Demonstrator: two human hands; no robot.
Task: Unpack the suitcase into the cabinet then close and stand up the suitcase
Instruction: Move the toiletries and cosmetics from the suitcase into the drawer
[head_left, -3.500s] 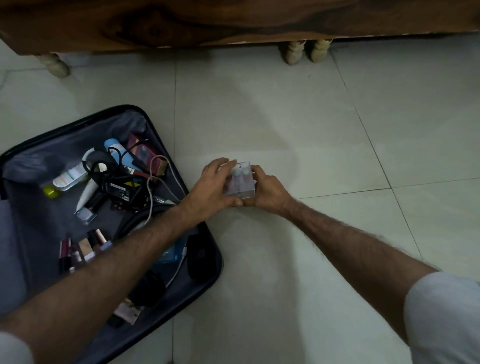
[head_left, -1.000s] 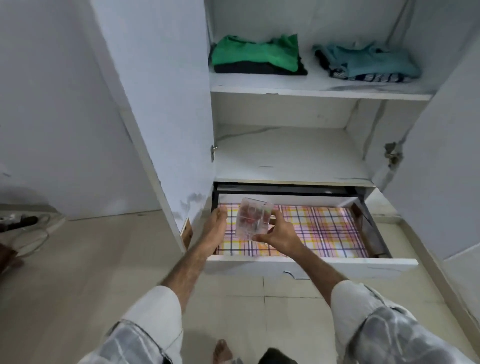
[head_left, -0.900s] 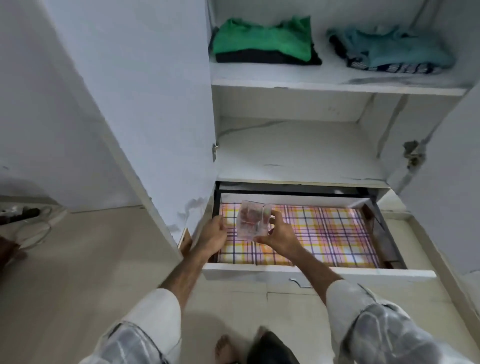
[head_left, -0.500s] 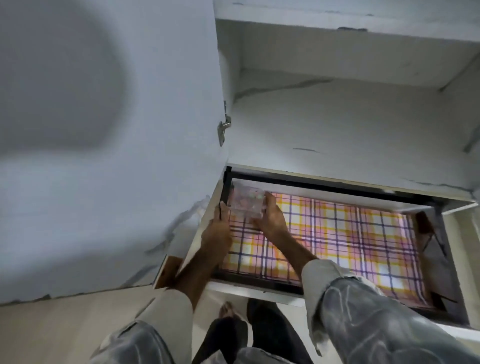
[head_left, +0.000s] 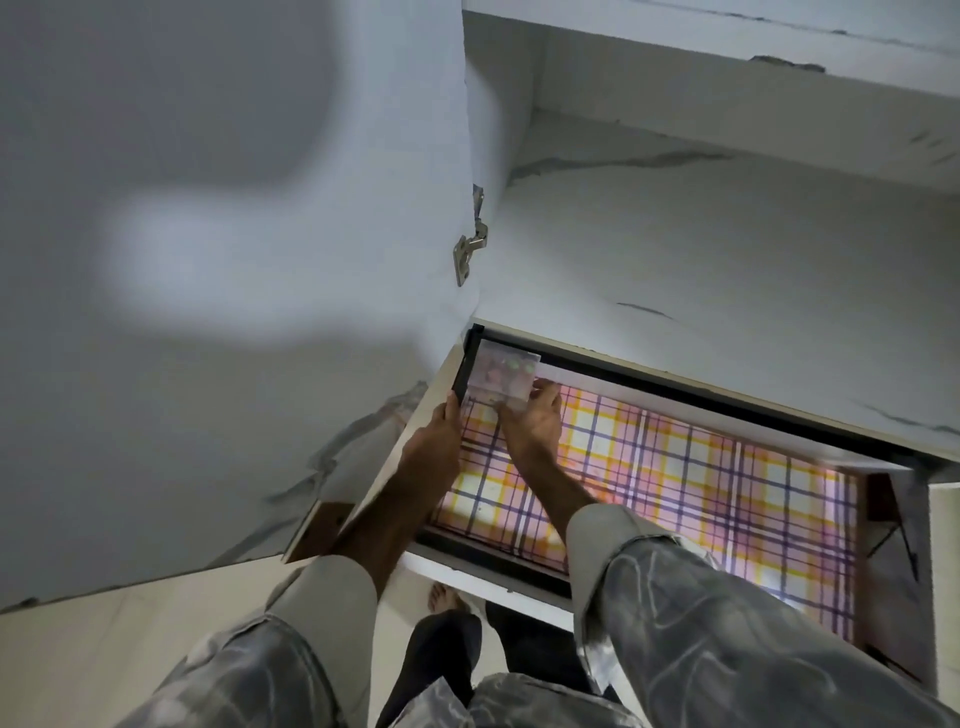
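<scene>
A small clear plastic box (head_left: 503, 378) with little bottles inside sits in the far left corner of the pulled-out cabinet drawer (head_left: 488, 582), on its plaid liner (head_left: 675, 478). My left hand (head_left: 435, 441) is at the box's left side along the drawer wall, fingers against it. On the near right side of the box my right hand (head_left: 532, 426) has its fingers curled against it. The suitcase is out of view.
The open white cabinet door (head_left: 234, 312) stands close on the left, with its hinge (head_left: 467, 254) at the edge. A bare marbled shelf (head_left: 727, 249) lies above the drawer. My legs and a bare foot (head_left: 441, 597) are below the drawer front.
I have leaned in over the drawer. Both hands carried the clear box from mid-air down into the drawer's far left corner.
</scene>
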